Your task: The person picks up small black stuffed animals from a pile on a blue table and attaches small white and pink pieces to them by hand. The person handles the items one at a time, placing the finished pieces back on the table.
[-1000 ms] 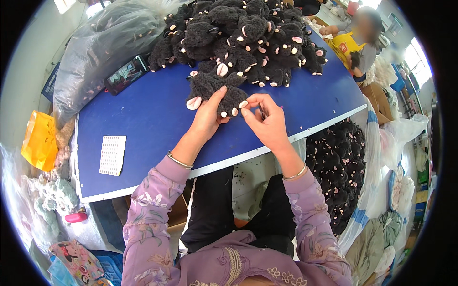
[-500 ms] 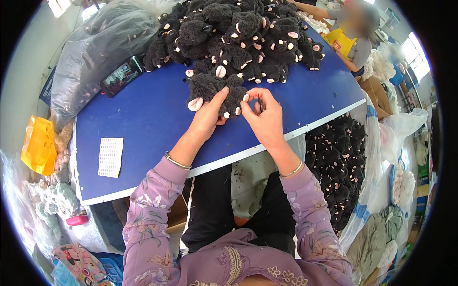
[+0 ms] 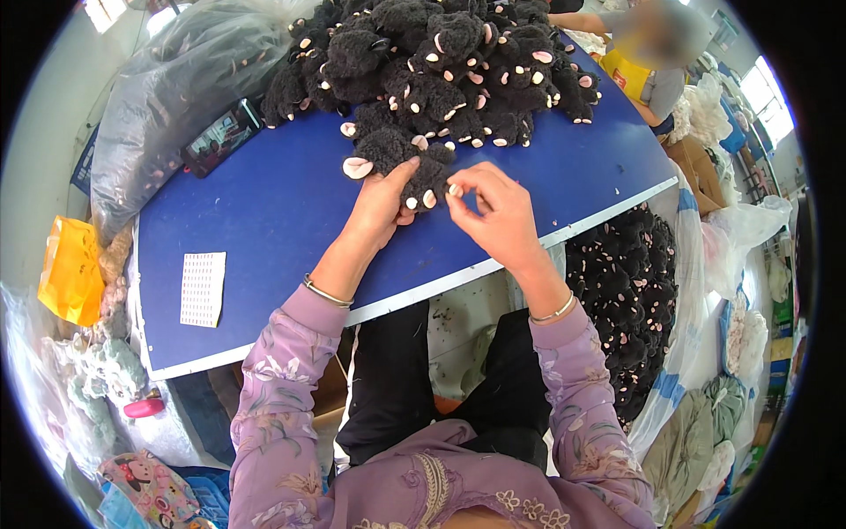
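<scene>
A black curly plush toy point(image 3: 394, 152) with pale pink ears and whitish paws is held above the blue table. My left hand point(image 3: 379, 204) is closed around its body, thumb on top. At the toy's right side, my right hand point(image 3: 495, 210) pinches a small whitish paw point(image 3: 455, 189) between thumb and forefinger. The other right fingers are curled, and whatever lies inside them is hidden. Beyond the held toy rises a heap of similar black plush toys point(image 3: 441, 75).
A phone point(image 3: 222, 139) leans on a grey plastic bag point(image 3: 176, 97) at far left. A printed paper sheet point(image 3: 203, 289) lies on the blue table point(image 3: 291, 238). More black toys point(image 3: 621, 309) fill a bag at right. Another person point(image 3: 652, 53) works at far right.
My right hand has shifted slightly right and down, and the dark slim tool seen between its fingers no longer shows. The held toy has tilted, its ears shifting left.
</scene>
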